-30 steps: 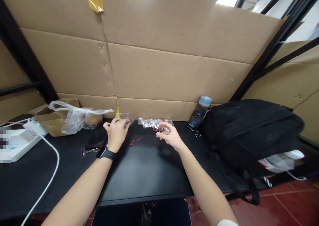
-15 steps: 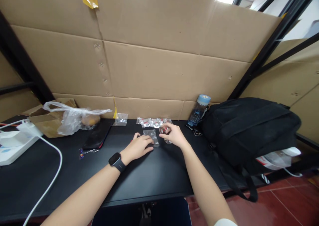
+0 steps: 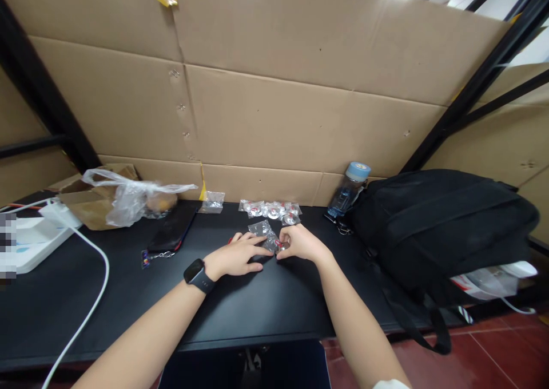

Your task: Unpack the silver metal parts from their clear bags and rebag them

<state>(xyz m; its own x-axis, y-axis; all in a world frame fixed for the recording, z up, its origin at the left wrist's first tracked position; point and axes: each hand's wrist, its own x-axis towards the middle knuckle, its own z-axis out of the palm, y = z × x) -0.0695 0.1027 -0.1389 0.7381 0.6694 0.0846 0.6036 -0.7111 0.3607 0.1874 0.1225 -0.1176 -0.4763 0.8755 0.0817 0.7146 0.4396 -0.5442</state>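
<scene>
My left hand (image 3: 235,256), with a black watch on its wrist, and my right hand (image 3: 301,243) meet at the middle of the black table (image 3: 266,297). Between their fingertips they pinch a small clear plastic bag (image 3: 266,233) that holds a small silver and red part. A row of similar small bags with silver and red parts (image 3: 271,210) lies just behind my hands, by the cardboard wall. One more small clear bag (image 3: 213,201) lies further left.
A black phone (image 3: 172,236) with a keychain lies to the left, beside a cardboard box with a crumpled plastic bag (image 3: 128,197). A white power strip and white cable (image 3: 92,297) sit far left. A blue-capped bottle (image 3: 348,191) and a black backpack (image 3: 433,229) stand on the right.
My left hand came from the small bag at the back left to the table's middle with a clear bag. My right hand brought a part from the row to meet it.
</scene>
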